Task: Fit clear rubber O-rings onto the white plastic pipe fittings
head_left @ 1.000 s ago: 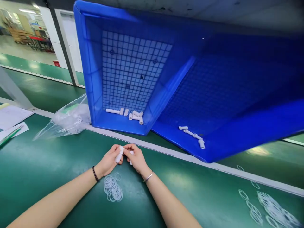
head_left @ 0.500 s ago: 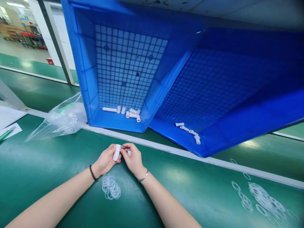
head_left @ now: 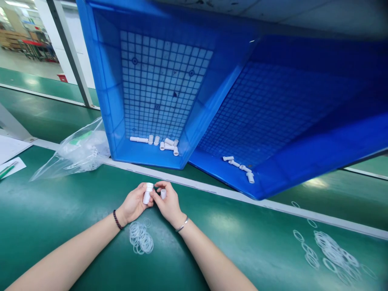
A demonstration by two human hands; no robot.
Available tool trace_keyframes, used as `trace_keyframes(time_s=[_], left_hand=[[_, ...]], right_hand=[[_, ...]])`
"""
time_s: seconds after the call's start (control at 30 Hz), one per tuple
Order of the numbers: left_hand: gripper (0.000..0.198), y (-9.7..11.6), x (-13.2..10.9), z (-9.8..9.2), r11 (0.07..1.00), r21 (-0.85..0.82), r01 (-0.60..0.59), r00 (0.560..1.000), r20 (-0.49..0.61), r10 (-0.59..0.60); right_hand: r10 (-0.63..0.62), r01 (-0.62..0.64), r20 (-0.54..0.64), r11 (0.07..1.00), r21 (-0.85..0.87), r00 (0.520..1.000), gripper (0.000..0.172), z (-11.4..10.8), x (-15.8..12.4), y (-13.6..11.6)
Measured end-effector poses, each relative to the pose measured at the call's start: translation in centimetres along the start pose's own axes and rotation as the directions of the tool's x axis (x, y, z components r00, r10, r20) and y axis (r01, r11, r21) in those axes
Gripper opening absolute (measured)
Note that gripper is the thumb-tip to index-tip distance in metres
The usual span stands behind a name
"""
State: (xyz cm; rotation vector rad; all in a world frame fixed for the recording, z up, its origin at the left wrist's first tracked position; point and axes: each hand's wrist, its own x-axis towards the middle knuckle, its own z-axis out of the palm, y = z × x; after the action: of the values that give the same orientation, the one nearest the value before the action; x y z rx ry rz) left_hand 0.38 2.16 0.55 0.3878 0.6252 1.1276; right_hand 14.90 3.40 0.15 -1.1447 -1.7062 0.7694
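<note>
My left hand is closed around a small white plastic tube, held upright over the green table. My right hand touches it, fingers curled around a second short white tube. A pile of clear rubber rings lies on the mat just below both hands. Two blue crates are tilted toward me behind the hands: the left crate holds several white tubes at its lower edge, and the right crate holds a few more white tubes.
A clear plastic bag of white parts lies left of the crates. Papers and a green pen sit at the far left edge. More clear rings are scattered at the lower right. A white rail crosses the table.
The hands have stayed together near the table centre; the left hand has turned the white tube more upright and the short tube in the right hand shows more. The view shifted slightly.
</note>
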Motion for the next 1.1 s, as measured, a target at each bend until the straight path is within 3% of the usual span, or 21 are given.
trace_keyframes(time_s=[0.17, 0.5, 0.67, 0.73, 0.83, 0.93, 1.1], left_hand=[[0.019, 0.0, 0.0, -0.1, 0.999, 0.047, -0.009, 1.0, 0.011, 0.009], [0.032, -0.2, -0.4, 1.0, 0.973, 0.195, -0.126, 0.989, -0.054, 0.138], [0.039, 0.2, -0.4, 1.2, 0.979, 0.15, -0.137, 0.985, -0.085, 0.15], [0.042, 0.5, -0.4, 1.1, 0.986, 0.104, -0.132, 0.987, -0.078, 0.14], [0.032, 1.0, -0.1, 0.7, 0.988, 0.047, -0.145, 0.983, -0.103, 0.15], [0.018, 1.1, 0.2, 0.1, 0.983, 0.006, -0.181, 0.972, -0.152, 0.18], [0.02, 0.4, -0.2, 0.5, 0.993, 0.056, -0.102, 0.994, -0.039, 0.104]], right_hand=[[0.0, -0.001, 0.02, 0.999, 0.049, 1.0, 0.022, -0.1, 0.1, 0.1], [-0.25, 0.251, 0.014, 0.967, -0.036, 0.968, 0.016, 0.0, -0.3, 0.2], [-0.347, 0.347, -0.006, 0.938, -0.01, 0.938, 0.022, 0.0, -0.2, 0.3], [-0.357, 0.357, -0.024, 0.934, -0.012, 0.934, 0.016, -0.1, -0.1, 0.2], [-0.41, 0.415, 0.06, 0.899, -0.139, 0.91, 0.004, -0.2, -0.2, 0.0], [-0.415, 0.457, 0.193, 0.815, -0.355, 0.889, 0.012, -0.4, -0.4, -0.7], [-0.394, 0.423, 0.176, 0.726, -0.542, 0.902, 0.016, -1.3, 0.1, -1.8]])
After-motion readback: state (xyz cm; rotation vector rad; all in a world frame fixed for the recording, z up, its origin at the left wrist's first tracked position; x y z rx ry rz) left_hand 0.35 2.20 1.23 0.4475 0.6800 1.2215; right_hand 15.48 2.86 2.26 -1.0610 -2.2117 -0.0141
